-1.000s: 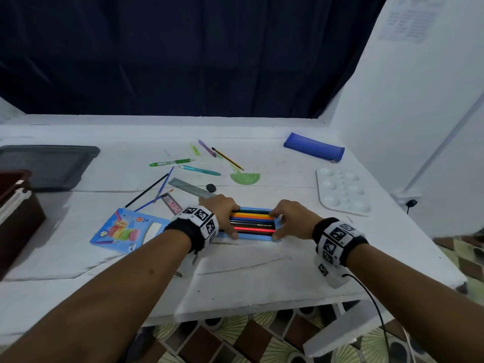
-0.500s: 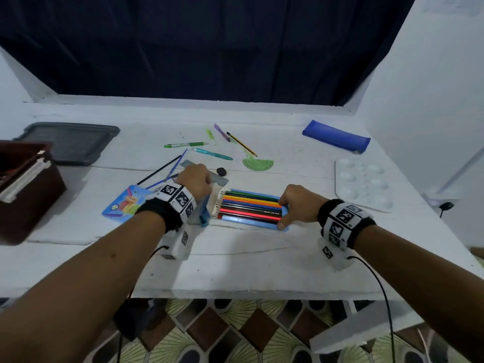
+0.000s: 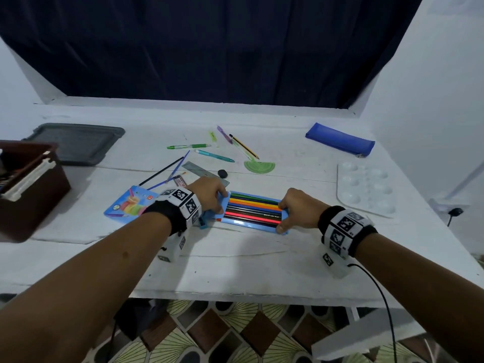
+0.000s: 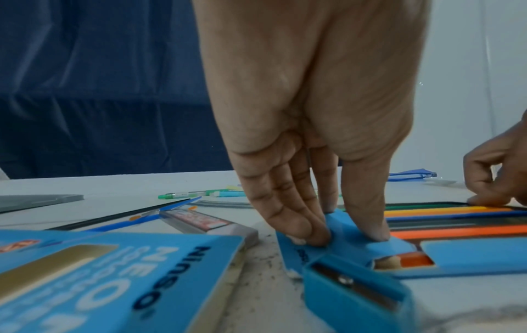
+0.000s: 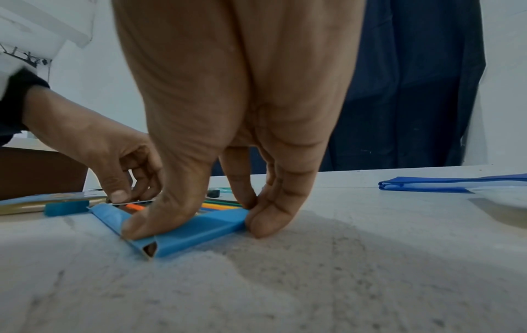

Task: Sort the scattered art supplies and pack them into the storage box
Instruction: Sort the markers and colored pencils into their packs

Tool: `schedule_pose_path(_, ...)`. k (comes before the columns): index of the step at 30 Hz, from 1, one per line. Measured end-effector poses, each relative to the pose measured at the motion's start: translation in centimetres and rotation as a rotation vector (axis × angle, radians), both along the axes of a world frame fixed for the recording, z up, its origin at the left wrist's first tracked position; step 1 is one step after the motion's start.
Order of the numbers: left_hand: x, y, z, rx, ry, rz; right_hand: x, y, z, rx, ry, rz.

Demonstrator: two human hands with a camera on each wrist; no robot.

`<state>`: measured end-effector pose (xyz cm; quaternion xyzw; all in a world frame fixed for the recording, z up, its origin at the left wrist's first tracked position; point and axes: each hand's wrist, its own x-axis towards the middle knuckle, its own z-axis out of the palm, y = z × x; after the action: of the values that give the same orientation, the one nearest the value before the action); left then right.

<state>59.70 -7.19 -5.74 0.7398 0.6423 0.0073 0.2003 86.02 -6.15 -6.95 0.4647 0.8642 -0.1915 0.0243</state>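
A blue tray [image 3: 258, 226] of coloured pencils [image 3: 252, 209] lies on the white table near the front. My left hand [image 3: 221, 203] pinches the tray's left end flap [image 4: 346, 225], which is folded over the pencil tips. My right hand [image 3: 281, 217] grips the tray's right end [image 5: 196, 234] between thumb and fingers. A blue sharpener [image 4: 356, 290] lies just beside the left end. The tray's printed blue sleeve [image 3: 131, 204] lies flat to the left. The brown storage box [image 3: 31, 195] stands at the left edge.
A grey lid [image 3: 76, 142] lies behind the box. Pens, pencils, a ruler [image 3: 201, 172], a black eraser [image 3: 222, 173] and a green protractor [image 3: 259, 166] are scattered behind the tray. A blue pouch [image 3: 340, 140] and a white palette [image 3: 366, 188] lie to the right.
My left hand slid off the pencils to the tray's left end and folded the end flap over the pencil tips. My right hand stayed on the right end.
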Motion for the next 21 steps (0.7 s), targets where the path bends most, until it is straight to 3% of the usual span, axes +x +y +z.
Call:
schedule_pose_path(3,-0.3,-0.4,0.5,-0.002,0.011,-0.026,-0.2,-0.2,0.3,0.037,-0.060,0.012)
schedule_pose_path(7,-3.3,-0.9,2.4,0.038,-0.063,0.062,-1.0,-0.1,0.8,0.069,-0.171,0.024)
schedule_pose_path(11,-8.0,-2.0,4.8,0.100,0.056,0.117,-3.0,0.0,2.0,0.034,-0.158,0.106)
schedule_pose_path(17,-12.8,-5.2,3.3,-0.267,0.208,0.062,-4.2,0.0,1.9,-0.111,-0.159,0.087)
schedule_pose_path(21,-13.0,-7.0,1.3,-0.276,0.402,-0.095,-4.5,-1.4,2.3,-0.093,-0.144,0.004)
